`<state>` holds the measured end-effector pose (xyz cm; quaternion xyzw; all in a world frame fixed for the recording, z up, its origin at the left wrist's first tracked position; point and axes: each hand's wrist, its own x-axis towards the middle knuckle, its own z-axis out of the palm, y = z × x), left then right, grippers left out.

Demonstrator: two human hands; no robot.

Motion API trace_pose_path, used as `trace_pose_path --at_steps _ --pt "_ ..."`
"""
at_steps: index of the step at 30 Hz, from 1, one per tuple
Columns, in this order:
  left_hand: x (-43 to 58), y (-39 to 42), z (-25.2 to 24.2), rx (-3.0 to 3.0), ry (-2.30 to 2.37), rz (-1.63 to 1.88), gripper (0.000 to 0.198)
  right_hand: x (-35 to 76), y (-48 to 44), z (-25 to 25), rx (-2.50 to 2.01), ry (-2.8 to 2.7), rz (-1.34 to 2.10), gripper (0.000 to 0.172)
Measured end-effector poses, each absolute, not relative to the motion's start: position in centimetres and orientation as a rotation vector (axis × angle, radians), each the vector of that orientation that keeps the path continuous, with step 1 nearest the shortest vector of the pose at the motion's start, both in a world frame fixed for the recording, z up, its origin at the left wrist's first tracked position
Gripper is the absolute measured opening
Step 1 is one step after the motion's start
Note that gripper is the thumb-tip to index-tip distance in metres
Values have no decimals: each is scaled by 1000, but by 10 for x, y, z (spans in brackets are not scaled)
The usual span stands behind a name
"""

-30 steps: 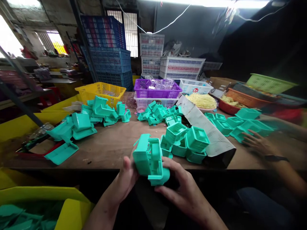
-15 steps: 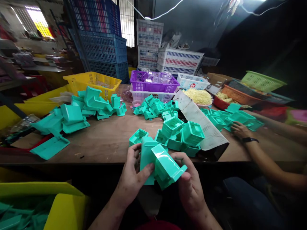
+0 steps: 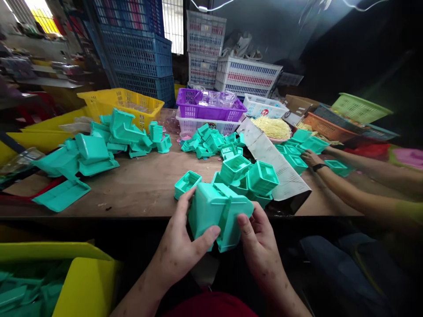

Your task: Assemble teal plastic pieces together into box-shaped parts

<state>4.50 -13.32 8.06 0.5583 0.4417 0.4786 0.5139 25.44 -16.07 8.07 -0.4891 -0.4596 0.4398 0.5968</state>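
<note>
Two teal plastic parts are pressed face to face between my hands, just off the table's front edge. My left hand grips the box-shaped teal part, thumb across its near side. Around the flatter teal part on the right, my right hand is closed, its thumb on the outer face. Whether the two parts are joined, I cannot tell. Right behind them on the table are a small square teal tub and a pile of teal boxes.
Larger teal parts lie on the left of the wooden table. A cardboard strip divides it from a co-worker's hands at right. Purple basket and yellow basket stand behind; a yellow bin sits lower left.
The right-hand part has turned from tilted to upright and come against the left-hand one. My right fingers have closed round it. The co-worker's hand has moved left and away.
</note>
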Motion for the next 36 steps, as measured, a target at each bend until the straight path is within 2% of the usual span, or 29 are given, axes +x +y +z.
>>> trace_pose_path --at_steps 9,15,20,28,36 --pt "54 -135 89 1112 840 1156 91 248 -163 90 -1087 -1089 995 38" --pt "45 -134 92 1183 898 1167 97 251 -159 95 -1087 -1151 915 37" --pt "45 -131 95 1182 883 1278 86 251 -157 89 -1056 -1146 904 30" --pt "54 -127 95 1166 940 1034 110 247 -159 80 -1122 -1127 951 34" --pt "43 -121 90 1271 946 1066 103 250 -155 67 -1137 -1061 1030 39"
